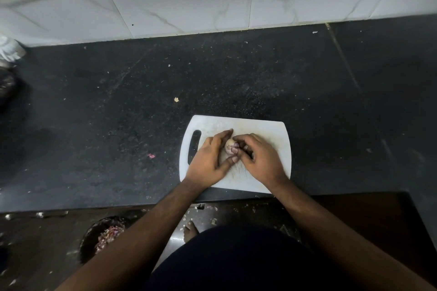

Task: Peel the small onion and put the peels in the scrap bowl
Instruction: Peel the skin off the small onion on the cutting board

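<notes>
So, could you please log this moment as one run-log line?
stage: peeling | left hand: holds small onion | right hand: pinches its skin | over: cutting board | scrap bowl: holds peels

two hands (pixel 208 159) (pixel 262 159), one onion (pixel 230 146) (small), one cutting board (pixel 272 132), one scrap bowl (pixel 91 235)

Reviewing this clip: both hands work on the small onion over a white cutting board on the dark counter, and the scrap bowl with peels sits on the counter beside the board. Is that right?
Not quite. The head view shows the scrap bowl with peels on the floor, below the counter edge to the person's left, not on the counter. The rest holds: the left hand and right hand work on the small onion over the white cutting board.
</notes>
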Tool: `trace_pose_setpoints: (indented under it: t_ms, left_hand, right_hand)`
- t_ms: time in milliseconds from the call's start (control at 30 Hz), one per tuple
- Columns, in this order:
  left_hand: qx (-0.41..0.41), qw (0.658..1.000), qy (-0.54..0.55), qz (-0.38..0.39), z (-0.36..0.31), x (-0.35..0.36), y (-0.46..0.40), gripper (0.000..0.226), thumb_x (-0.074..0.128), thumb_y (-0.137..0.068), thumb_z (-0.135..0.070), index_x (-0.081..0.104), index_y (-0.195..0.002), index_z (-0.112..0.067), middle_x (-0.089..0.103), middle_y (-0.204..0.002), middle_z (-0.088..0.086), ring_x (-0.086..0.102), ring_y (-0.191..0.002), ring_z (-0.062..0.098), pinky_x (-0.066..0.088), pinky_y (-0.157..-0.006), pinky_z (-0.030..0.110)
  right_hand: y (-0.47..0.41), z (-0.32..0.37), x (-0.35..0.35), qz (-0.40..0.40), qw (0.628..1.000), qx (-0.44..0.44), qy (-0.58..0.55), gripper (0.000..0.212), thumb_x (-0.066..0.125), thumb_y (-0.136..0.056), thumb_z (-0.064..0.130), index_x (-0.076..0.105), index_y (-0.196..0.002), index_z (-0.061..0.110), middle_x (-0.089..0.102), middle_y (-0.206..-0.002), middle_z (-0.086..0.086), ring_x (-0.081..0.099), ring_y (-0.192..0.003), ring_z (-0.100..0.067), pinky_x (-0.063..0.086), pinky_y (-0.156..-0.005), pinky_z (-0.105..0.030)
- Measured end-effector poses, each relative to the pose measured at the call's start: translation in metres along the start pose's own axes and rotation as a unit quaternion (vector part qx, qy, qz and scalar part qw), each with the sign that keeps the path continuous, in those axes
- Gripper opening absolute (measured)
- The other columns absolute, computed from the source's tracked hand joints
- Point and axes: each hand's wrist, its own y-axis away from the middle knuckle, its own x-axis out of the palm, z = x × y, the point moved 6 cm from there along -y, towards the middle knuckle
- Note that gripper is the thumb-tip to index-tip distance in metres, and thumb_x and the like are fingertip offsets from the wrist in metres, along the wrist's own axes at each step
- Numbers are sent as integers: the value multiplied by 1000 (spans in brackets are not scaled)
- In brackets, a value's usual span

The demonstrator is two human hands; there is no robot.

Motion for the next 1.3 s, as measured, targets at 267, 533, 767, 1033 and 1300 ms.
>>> trace_pose_setpoints:
  t_ms: [267,533,767,1033,1300]
  left_hand:
    - [-27,997,38,-62,6,-5,-3,42,80,-85,-39,62,-118,-20,60,-107,-9,58,-98,6,52,-83,28]
    - [55,996,-24,-63,-7,-3,8,41,67,-96,-22,54,-135,-17,51,-128,-3,58,-111,11,52,-86,22]
    - [73,996,-34,-44,-11,2,7,40,64,-97,-11,51,-134,-6,49,-130,6,55,-119,18,46,-105,27]
    - [75,996,-31,-19,-8,4,5,36,58,-95,-11,54,-131,-7,51,-128,6,56,-117,19,49,-103,38]
    - [90,995,-27,-19,-14,5,9,27,55,-98,-18,53,-123,-6,49,-130,8,54,-120,17,46,-104,26]
  right_hand:
    - [-1,1,-4,-14,999,12,-39,14,71,-92,34,66,-99,24,71,-98,10,66,-83,-8,56,-69,-38]
    - [0,5,-1,9,999,35,7,36,67,-92,52,56,-119,30,69,-93,16,66,-79,-3,55,-67,-27]
    - [2,8,0,14,999,-8,47,24,48,-103,42,57,-114,22,72,-95,8,69,-83,-12,54,-69,-38]
    - [0,4,3,13,994,0,109,31,29,-100,38,51,-108,18,69,-89,-1,66,-75,-22,53,-62,-46]
    - [1,-7,-6,-34,998,50,-4,25,50,-99,2,59,-119,14,71,-107,3,68,-95,-15,56,-83,-34]
